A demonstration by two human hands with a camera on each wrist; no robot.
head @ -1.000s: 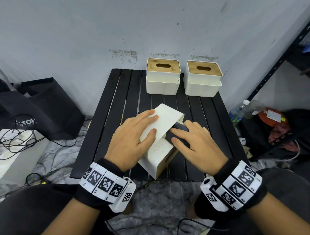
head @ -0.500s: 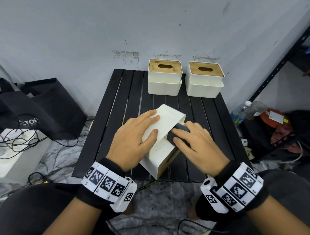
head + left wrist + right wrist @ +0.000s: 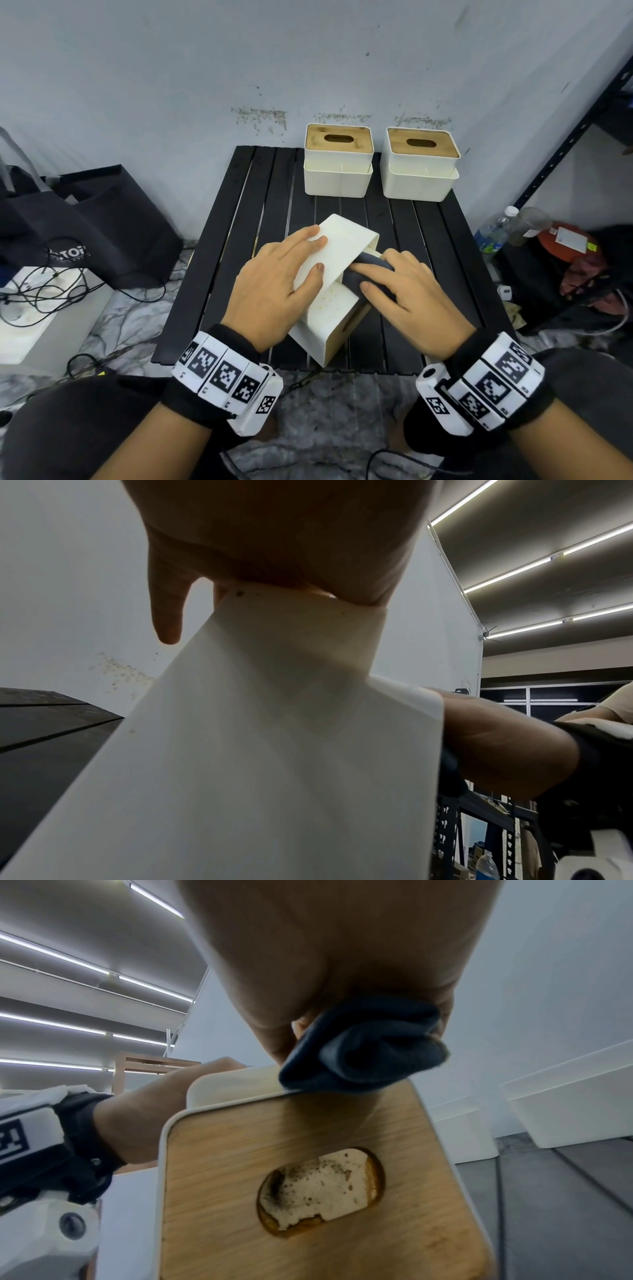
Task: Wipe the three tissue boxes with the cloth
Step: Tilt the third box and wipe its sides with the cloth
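On the black slatted table [image 3: 219, 260], near its front edge, a cream tissue box [image 3: 337, 246] lies tipped on its side, wooden slotted lid facing right. The left hand [image 3: 274, 284] rests flat on it, fingers straight. The right hand [image 3: 407, 291] presses a bunched dark grey cloth [image 3: 366, 270] against it, fingers curled over the cloth.

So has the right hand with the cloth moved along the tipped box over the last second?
No, barely if at all. The right hand presses the cloth at the same spot on the tipped box, level with the left hand.
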